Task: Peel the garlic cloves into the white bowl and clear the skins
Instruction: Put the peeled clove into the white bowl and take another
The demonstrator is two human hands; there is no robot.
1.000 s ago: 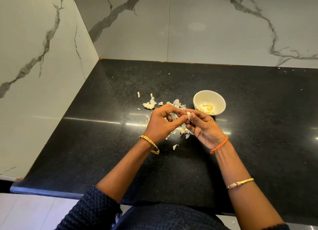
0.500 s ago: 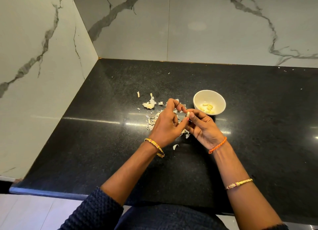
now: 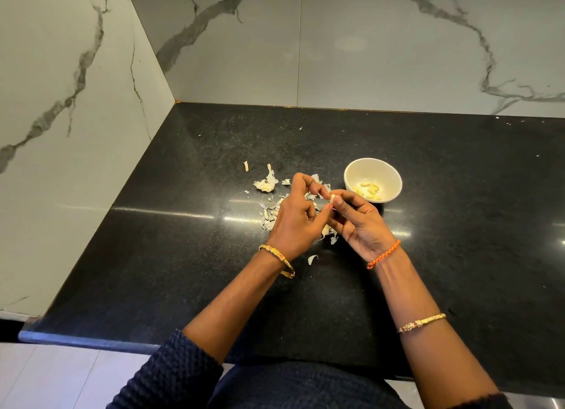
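Observation:
A small pale garlic clove (image 3: 332, 198) is pinched at the fingertips of my right hand (image 3: 359, 223), just above the black counter. My left hand (image 3: 295, 220) meets it from the left, thumb against the clove and forefinger curled above it. The white bowl (image 3: 389, 172) stands just right of my hands and holds several peeled cloves (image 3: 369, 189). Papery garlic skins (image 3: 269, 214) lie scattered under and left of my hands. A larger clump of garlic remains (image 3: 265, 183) sits further left.
The black granite counter (image 3: 443, 225) fills a corner between marble walls at the left and back. One loose skin (image 3: 312, 259) lies near my left wrist. The counter's front edge (image 3: 91, 341) runs close to my body.
My left hand has turned and lifted its forefinger over the clove. Both hands stay together at the same spot beside the bowl.

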